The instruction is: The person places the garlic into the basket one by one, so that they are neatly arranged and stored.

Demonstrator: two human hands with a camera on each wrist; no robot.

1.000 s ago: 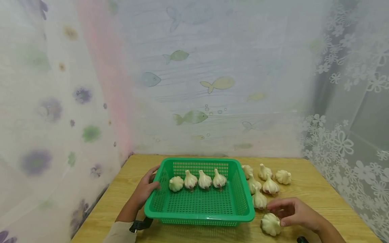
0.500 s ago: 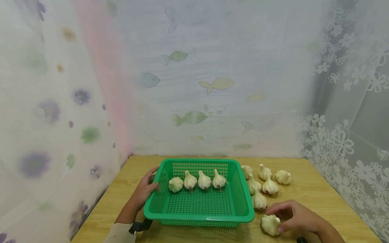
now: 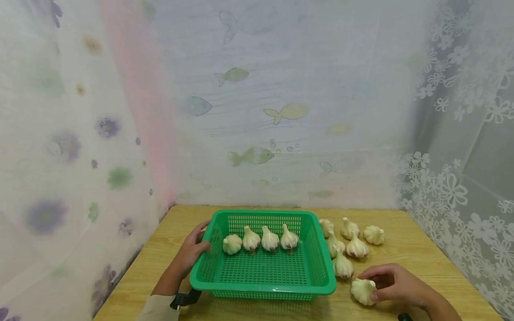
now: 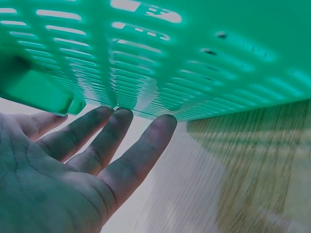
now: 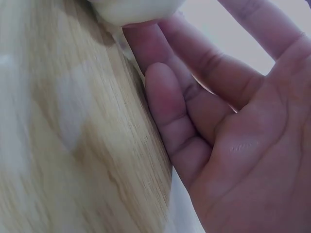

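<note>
My left hand (image 3: 192,249) grips the left side of a green plastic basket (image 3: 263,288), thumb over the rim. In the left wrist view its fingers (image 4: 146,145) reach up against the slotted outer wall. Inside the basket, several garlic bulbs (image 3: 270,240) stand in a row toward the back. To the right of the basket, my right hand (image 3: 401,285) holds a single garlic bulb (image 3: 362,292) between thumb and fingers, low over the table. The right wrist view shows only the pale underside of this bulb (image 5: 136,9) at the top, with curled fingers beside it.
More garlic bulbs (image 3: 357,246) lie clustered on the wooden table (image 3: 425,254), close along the basket's right side. A patterned curtain (image 3: 281,67) hangs behind the table and at both sides.
My right hand has closed thumb and fingers on the nearest garlic bulb and shifted it slightly right, turning it. The left hand and the basket stay in place.
</note>
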